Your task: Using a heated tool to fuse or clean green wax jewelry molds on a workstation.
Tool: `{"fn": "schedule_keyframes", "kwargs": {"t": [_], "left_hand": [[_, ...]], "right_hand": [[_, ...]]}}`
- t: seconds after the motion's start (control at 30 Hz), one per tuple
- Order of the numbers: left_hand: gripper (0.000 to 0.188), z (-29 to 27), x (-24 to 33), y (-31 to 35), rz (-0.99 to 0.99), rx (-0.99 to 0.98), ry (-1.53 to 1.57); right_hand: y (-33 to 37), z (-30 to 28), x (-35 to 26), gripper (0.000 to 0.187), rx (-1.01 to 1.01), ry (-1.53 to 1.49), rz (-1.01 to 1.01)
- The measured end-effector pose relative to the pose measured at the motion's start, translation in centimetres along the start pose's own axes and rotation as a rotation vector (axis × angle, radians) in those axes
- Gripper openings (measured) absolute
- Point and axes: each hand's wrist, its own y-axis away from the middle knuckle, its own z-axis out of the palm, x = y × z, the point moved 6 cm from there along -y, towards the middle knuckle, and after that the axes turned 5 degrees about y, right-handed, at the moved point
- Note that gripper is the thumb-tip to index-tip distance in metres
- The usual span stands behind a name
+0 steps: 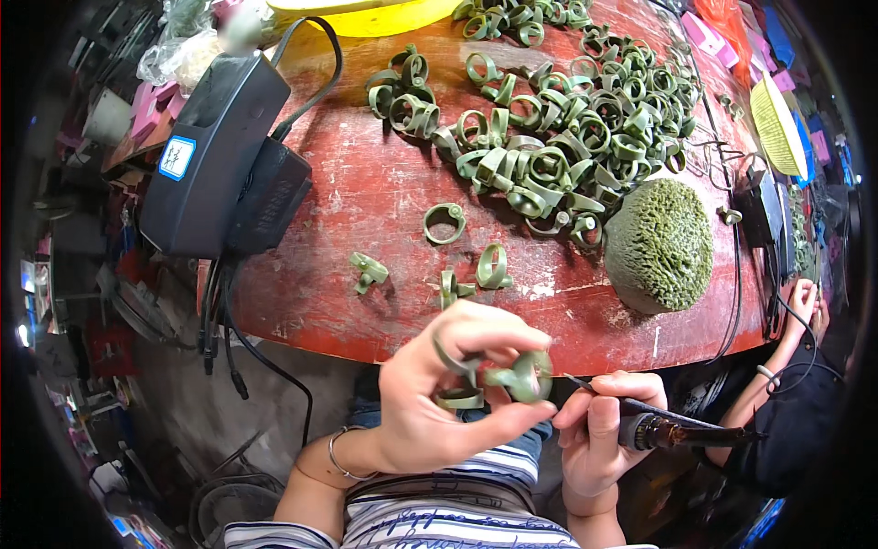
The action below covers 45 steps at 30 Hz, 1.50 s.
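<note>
My left hand (448,389), with a metal bangle at its wrist, is closed around several green rings. One green ring (526,377), slightly blurred, is pinched between thumb and fingertips, while another ring (460,399) sits against the palm. Just to the right, my right hand (604,430) grips a dark pen-like tool (654,430) with a ribbed collar. Its thin tip points toward the pinched ring, a small gap apart. On the red table (366,322) beyond my hands lie a few loose rings, among them an upright ring (494,267) and a round ring (444,224).
A large heap of green rings (558,137) covers the table's far middle. Beside it stands a rough-topped green cylinder (666,245). At left is a black device (212,156) with hanging cables; a yellow basin (366,20) is at the back. A co-worker's hands (803,306) show far right.
</note>
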Motion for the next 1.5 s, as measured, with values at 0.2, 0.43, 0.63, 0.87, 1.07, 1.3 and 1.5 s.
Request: {"fn": "schedule_keyframes", "kwargs": {"t": [0.2,0.43,0.63,0.87,1.07,1.3,1.5], "left_hand": [[0.034,-2.7,0.4,-0.2,-0.031,0.114,0.388],[0.03,-1.7,2.4,-0.9,0.177,0.295,-0.746],[0.027,-0.5,1.8,-2.6,0.195,0.305,-1.018],[0.02,-1.0,2.8,-2.8,0.262,0.225,-0.766],[0.023,-0.6,2.9,-2.0,0.139,0.059,-0.396],[0.027,0.1,1.6,-1.3,-0.057,-0.024,-0.08],[0.026,0.6,2.1,-1.2,0.085,-0.061,-0.229]], "right_hand": [[-0.4,0.2,0.7,0.014,0.021,-0.026,0.025],[-0.6,0.2,1.1,0.014,0.023,-0.018,0.013],[-0.6,0.2,1.2,0.014,0.047,-0.053,0.01],[-0.8,-0.1,0.9,0.014,0.056,-0.045,0.008],[-0.7,-0.3,0.3,0.014,0.031,-0.075,-0.03],[0.0,-0.5,-1.0,0.012,0.016,-0.066,-0.047],[0.2,-0.1,-1.5,0.009,-0.057,-0.105,-0.042]]}}
